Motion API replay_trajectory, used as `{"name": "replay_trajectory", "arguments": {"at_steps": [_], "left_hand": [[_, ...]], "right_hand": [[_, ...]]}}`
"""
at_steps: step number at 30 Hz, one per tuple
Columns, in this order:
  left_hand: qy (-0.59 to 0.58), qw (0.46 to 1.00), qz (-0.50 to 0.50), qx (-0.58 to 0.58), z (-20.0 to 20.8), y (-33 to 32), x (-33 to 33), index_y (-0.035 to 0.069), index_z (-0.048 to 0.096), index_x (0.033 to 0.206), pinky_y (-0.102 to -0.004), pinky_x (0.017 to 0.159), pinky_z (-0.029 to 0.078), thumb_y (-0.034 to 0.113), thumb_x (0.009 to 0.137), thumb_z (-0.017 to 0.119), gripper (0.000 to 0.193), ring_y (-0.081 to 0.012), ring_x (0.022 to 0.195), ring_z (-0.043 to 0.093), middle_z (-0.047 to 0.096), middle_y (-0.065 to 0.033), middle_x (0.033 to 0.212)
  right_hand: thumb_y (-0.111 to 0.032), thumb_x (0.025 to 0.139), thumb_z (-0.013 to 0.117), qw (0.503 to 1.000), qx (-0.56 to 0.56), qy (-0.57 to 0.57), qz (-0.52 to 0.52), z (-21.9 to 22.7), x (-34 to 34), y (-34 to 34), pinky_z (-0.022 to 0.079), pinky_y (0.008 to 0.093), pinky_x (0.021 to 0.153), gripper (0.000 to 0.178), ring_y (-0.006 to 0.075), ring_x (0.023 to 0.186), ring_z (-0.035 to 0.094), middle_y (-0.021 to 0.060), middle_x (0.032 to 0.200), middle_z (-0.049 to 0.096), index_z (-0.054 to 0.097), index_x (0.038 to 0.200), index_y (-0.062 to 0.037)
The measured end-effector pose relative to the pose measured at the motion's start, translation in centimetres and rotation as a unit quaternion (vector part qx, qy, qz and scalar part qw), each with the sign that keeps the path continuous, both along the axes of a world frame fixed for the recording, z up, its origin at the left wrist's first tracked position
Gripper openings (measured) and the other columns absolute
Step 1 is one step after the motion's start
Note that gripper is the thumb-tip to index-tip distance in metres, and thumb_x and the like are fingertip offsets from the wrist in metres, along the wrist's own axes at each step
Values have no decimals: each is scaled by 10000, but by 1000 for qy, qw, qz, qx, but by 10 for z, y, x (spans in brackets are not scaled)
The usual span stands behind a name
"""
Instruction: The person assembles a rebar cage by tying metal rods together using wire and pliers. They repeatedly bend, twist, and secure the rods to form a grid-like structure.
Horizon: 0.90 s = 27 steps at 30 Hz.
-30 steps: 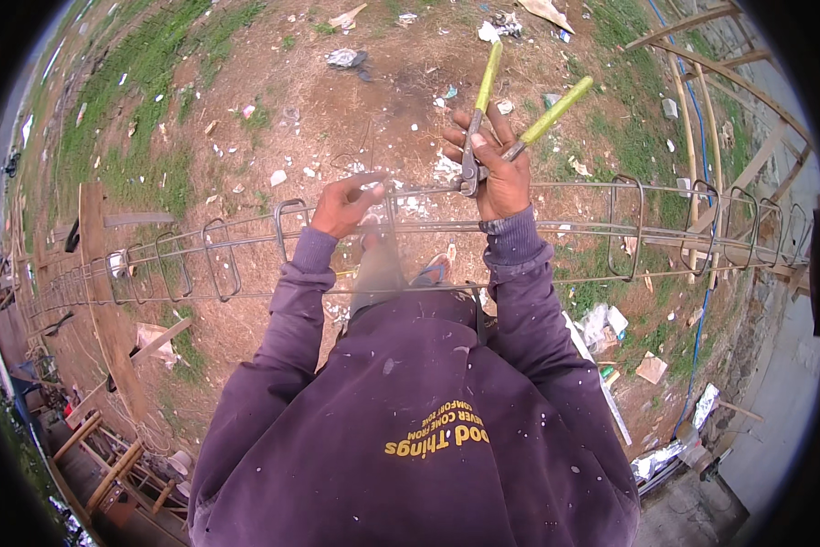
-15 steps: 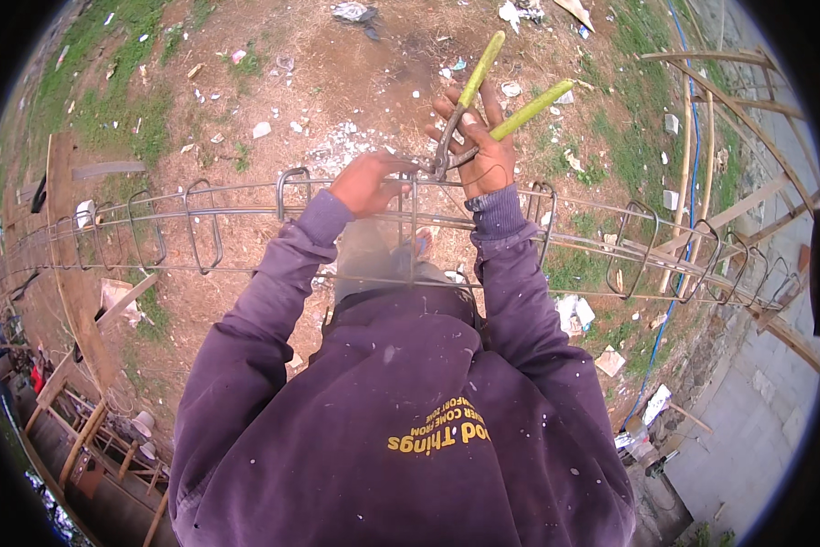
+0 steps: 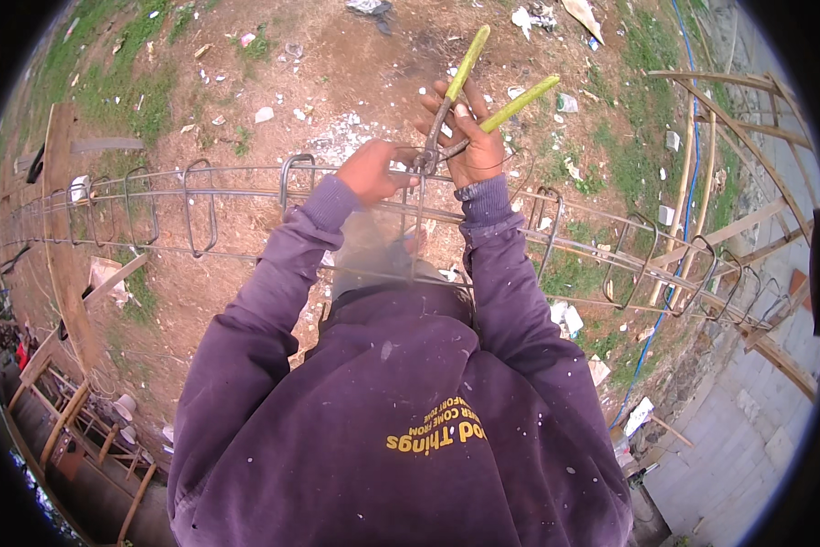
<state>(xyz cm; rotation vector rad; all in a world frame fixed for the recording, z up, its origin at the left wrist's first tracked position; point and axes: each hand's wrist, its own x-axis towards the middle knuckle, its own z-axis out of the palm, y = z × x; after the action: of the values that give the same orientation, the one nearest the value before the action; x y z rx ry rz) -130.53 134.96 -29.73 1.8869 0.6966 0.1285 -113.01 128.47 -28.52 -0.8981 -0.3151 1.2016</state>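
A long cage of steel reinforcing bars [image 3: 246, 193] with bent stirrups [image 3: 215, 211] runs across in front of my body. My right hand [image 3: 479, 162] is turned palm up, its thumb and fingers around pincers [image 3: 467, 66] with yellow-green handles. The handles are spread apart and point away from me; the dark jaws are at the cage's far top bar. Beside the jaws, my left hand [image 3: 368, 171] has its thumb and fingers closed at a stirrup joint. What lies between those fingertips is hidden. A thin wire [image 3: 522, 171] curves near my right wrist.
Dirt ground with grass patches and scattered litter [image 3: 264, 115] lies below. Wooden planks [image 3: 62, 219] stand at the left, and bamboo and timber framing [image 3: 757, 173] at the right. A blue hose [image 3: 693, 155] runs beside a paved strip [image 3: 747, 438].
The pincers and my right hand have shifted slightly left, bringing the jaws closer to my left fingertips. My left hand has moved a little farther from my body. The view has tilted slightly.
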Motion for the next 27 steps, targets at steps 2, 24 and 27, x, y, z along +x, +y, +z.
{"name": "replay_trajectory", "arguments": {"at_steps": [2, 24, 27], "left_hand": [[28, 999, 5, -23, 0, 0, 0, 22, 708, 1124, -404, 903, 526, 217, 787, 808, 402, -336, 1008, 691, 732, -181, 1031], [-314, 922, 176, -143, 97, 18, 77, -11, 381, 1493, -414, 1141, 397, 678, 997, 314, 852, -316, 1356, 484, 469, -232, 1471], [-299, 922, 223, -106, 113, 23, 90, -13, 520, 1375, -401, 1023, 494, 704, 988, 289, 848, -303, 1212, 588, 597, -211, 1294]], "right_hand": [[-122, 1001, 541, 1000, -11, -8, 0, -2, -1, 5, 626, 447, 828, 556, 312, 1113, 642, 201, 1293, 587, 342, 1514, -45], [-593, 833, 723, 951, -34, -270, -147, 11, -33, 26, 438, 265, 482, 586, 104, 550, 554, 17, 658, 581, 591, 866, -22], [-357, 853, 792, 936, -18, -312, -163, 4, -29, 22, 483, 258, 546, 412, 109, 625, 605, 40, 734, 645, 615, 949, 2]]}}
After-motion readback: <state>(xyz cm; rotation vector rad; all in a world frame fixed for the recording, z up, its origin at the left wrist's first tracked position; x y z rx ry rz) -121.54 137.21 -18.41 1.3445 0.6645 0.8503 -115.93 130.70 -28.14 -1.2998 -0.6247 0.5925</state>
